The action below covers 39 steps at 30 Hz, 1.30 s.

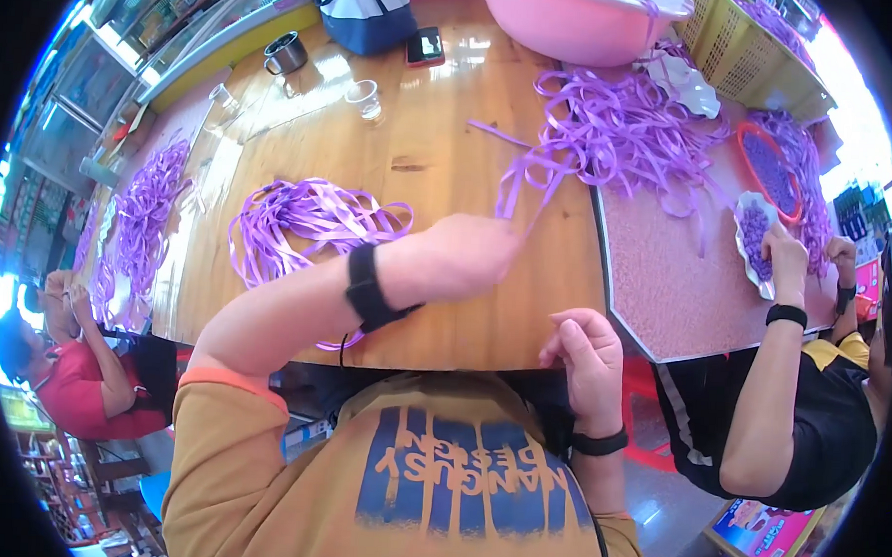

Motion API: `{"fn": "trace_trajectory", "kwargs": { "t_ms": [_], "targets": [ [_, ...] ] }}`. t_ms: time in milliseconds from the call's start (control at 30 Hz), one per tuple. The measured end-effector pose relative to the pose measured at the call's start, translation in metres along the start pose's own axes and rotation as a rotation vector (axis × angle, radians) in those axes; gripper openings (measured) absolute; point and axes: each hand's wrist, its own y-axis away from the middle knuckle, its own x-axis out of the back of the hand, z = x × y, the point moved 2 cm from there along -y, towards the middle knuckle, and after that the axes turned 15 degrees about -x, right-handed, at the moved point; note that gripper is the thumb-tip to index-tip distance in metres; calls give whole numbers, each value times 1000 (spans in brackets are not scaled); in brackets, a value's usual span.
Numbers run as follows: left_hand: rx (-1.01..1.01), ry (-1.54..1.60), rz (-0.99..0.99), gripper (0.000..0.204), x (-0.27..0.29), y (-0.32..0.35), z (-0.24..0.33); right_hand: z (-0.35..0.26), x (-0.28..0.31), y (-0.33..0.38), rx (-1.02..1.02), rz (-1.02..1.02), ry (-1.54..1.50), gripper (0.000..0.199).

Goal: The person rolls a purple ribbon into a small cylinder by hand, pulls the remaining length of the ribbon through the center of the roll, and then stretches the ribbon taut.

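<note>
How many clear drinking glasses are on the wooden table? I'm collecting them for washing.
2: one glass mid-table, another glass near the left edge; the purple ribbon piles may hide more.

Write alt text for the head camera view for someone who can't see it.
The person's left hand pinches a purple ribbon strand above a wooden table, and the right hand is curled at the table's near edge. A ribbon coil lies left; co-workers sit on both sides.
</note>
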Motion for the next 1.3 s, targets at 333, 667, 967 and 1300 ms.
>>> {"fn": "trace_trajectory", "kwargs": {
  "t_ms": [333, 667, 967, 1300],
  "targets": [
    [-246, 1037, 405, 14, 1, 93, 52, -34, -30, 1, 359, -40, 371, 33],
    [-109, 1619, 664, 20, -10, 128, 24, -52, -75, 4, 160, -160, 519, 14],
    [-122, 1189, 388, 25, -33, 161, 14, -60, -65, 2, 77, -32, 291, 15],
    [10, 1312, 693, 17, -44, 184, 12, -57, -46, 7, 223, -43, 159, 20]
  ]
}}
